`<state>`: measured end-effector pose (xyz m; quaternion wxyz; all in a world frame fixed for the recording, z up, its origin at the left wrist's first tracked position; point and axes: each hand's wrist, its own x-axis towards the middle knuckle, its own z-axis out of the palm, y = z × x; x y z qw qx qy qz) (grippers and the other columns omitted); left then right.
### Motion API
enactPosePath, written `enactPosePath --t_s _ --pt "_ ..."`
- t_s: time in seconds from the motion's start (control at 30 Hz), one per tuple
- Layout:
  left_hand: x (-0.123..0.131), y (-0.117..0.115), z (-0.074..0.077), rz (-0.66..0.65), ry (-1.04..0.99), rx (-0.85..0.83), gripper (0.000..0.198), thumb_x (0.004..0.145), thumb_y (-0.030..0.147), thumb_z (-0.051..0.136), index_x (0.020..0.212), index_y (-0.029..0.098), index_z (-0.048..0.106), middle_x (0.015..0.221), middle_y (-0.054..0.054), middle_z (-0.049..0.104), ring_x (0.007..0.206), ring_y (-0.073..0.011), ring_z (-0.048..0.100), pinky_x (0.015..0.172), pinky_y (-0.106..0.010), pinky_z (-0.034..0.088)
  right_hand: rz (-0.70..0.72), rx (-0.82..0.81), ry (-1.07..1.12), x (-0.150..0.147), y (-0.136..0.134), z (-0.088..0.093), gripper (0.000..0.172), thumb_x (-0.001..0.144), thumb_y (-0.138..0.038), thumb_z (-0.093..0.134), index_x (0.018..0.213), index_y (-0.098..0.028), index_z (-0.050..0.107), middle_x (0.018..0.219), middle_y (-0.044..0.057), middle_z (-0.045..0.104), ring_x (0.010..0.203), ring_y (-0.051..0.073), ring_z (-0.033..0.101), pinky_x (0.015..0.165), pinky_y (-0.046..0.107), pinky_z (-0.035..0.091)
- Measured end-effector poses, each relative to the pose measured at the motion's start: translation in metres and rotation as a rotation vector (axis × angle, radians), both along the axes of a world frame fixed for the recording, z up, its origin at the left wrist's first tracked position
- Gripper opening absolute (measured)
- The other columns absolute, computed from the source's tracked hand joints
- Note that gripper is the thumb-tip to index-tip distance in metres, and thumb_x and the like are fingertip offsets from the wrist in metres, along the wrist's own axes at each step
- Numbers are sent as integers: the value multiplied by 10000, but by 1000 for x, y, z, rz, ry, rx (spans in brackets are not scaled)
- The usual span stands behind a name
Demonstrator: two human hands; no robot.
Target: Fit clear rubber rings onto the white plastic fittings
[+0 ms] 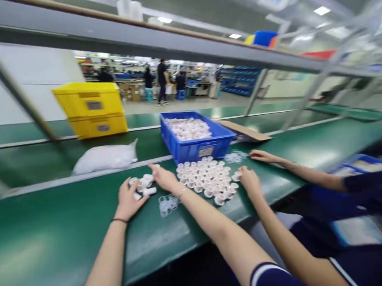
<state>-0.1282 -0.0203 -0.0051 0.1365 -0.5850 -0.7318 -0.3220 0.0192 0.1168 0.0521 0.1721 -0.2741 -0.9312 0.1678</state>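
My left hand [128, 198] lies on the green work surface, thumb and fingers apart, curved around a small group of white plastic flanged sleeves [149, 191]. Some of these lie on their sides. My right hand [164, 178] reaches over the right side of that group, a finger stretched out to the left; a white piece [157, 166] shows just behind it. Its other fingers are partly hidden. Below my right wrist lies a small pile of thin translucent rings [168, 204]. To the right, many white flanged sleeves [209, 178] stand close together.
A blue bin [191, 151] full of white parts stands behind the sleeves. Left of it are a plastic bag [105, 158] and stacked yellow bins [93, 107]. At right, a co-worker's hands [250, 181] are near a sleeve and more rings [235, 156]. A shelf crosses overhead.
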Motion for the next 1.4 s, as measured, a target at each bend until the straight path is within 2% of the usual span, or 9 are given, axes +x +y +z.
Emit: enactPosePath --t_s 0.2,0.5,0.6,0.67,0.8,0.87,1.1,1.23,1.4 --pt "4 -7 -2 38 -119 -45 766 648 426 716 1315 217 404 1401 -153 246 1315 -335 256 1053 -498 281 -15 -52 34 11 4 -2 393 920 -300 486 1299 -211 430 1178 78 571 1039 206 563 883 344 458" --pt "8 -17 3 70 -274 -65 1037 599 431 756 1428 228 166 1431 -158 185 1333 -352 208 1070 -524 240 21 -60 -5 43 -18 30 326 891 -334 553 1164 -158 520 1159 88 538 965 191 570 821 391 505" --pt "8 -28 6 55 -296 -86 1088 623 441 738 1443 204 64 1434 -165 194 1344 -336 184 1084 -512 221 39 -63 -4 95 -18 36 281 961 -307 401 1143 -135 529 1068 61 570 944 192 578 783 375 499" --pt "9 -36 8 50 -305 -112 1105 630 450 732 1446 201 29 1431 -165 213 1342 -332 184 1081 -512 223 32 -56 -1 151 -8 35 494 982 -235 95 1099 -130 563 909 11 584 970 246 574 741 379 476" --pt "7 -42 10 79 -330 -150 1032 642 411 730 1441 213 108 1327 -148 382 1261 -321 333 1046 -499 276 61 42 -2 221 20 23 257 901 -274 409 1098 -243 571 878 -4 629 968 279 569 734 369 472" --pt "4 -41 9 74 -360 -161 964 671 361 710 1435 201 143 1197 -121 506 1156 -291 447 1017 -474 316 100 57 -26 195 24 18 284 843 -258 511 1122 -268 562 955 23 643 996 271 549 788 362 455" --pt "-2 -36 8 82 -330 -81 837 707 142 634 1415 254 200 1219 -57 553 1156 -243 473 1030 -423 339 303 153 -261 -29 14 36 362 776 -201 603 1136 -218 578 1147 84 591 1089 256 496 886 325 383" --pt "-2 -36 6 123 -319 -12 783 738 63 522 1417 274 196 1314 -69 454 1168 -213 484 977 -362 427 499 104 -432 -63 26 38 573 616 -223 736 1165 -264 578 1115 46 599 986 239 564 771 266 424" --pt "-2 -34 4 91 -299 67 672 744 116 559 1360 183 301 1304 -124 358 1241 -237 394 1056 -395 363 611 67 -624 -75 36 30 754 534 -176 766 1239 -285 522 1071 34 605 864 208 600 644 226 417"
